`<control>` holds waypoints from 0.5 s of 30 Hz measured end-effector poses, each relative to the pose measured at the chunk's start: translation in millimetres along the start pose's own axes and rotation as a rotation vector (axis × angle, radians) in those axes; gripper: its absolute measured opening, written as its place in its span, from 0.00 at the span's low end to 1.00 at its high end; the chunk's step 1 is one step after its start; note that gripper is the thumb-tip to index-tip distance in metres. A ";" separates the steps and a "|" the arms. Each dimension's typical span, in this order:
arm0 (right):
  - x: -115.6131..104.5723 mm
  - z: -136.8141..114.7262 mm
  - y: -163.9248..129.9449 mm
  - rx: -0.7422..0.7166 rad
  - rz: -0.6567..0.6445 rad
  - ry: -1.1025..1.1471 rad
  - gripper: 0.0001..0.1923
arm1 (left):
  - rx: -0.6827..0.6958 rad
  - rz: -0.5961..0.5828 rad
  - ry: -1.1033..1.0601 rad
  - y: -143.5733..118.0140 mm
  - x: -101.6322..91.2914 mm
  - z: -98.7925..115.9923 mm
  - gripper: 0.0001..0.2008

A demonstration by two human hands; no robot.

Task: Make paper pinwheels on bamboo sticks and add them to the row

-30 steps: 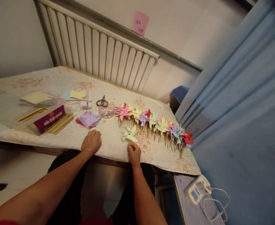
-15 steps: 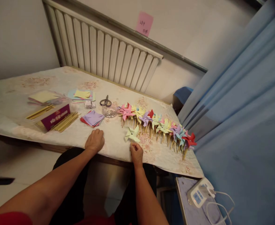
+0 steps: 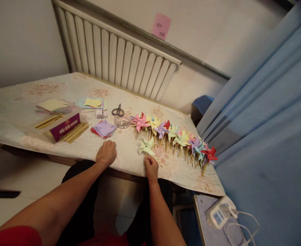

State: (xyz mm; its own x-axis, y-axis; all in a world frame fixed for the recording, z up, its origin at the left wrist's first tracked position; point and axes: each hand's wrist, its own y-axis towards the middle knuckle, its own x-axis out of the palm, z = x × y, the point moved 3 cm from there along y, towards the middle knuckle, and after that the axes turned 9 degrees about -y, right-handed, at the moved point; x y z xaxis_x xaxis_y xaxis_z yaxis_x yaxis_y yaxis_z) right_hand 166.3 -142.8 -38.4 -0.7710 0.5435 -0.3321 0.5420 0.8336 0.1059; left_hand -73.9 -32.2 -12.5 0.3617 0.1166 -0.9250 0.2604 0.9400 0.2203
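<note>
Pinwheel (image 3: 146,146), pale green: near the front edge of the table (image 3: 130,162), its stick pinched between thumb and fingers of the right hand (image 3: 151,167). Left hand (image 3: 106,152): curled, palm down at the front edge; contents cannot be told. Paper squares (image 3: 104,129): just beyond it. Finished pinwheels (image 3: 181,138): row towards the front right corner.
</note>
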 end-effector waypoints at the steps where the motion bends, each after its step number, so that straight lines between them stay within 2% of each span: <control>1: 0.0 0.0 -0.2 0.001 -0.001 -0.001 0.14 | 0.000 -0.004 0.002 -0.1 -0.5 0.3 0.14; 15: -0.4 -0.6 -1.7 0.004 0.003 -0.007 0.15 | 0.013 0.007 -0.012 -0.8 2.0 -1.4 0.12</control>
State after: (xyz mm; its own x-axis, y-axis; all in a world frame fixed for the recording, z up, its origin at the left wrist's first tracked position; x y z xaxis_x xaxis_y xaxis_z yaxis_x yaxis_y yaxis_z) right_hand 165.5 -144.4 -37.9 -0.7670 0.5449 -0.3387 0.5453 0.8318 0.1034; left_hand -74.7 -32.3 -15.0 0.3749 0.1195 -0.9194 0.2696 0.9347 0.2314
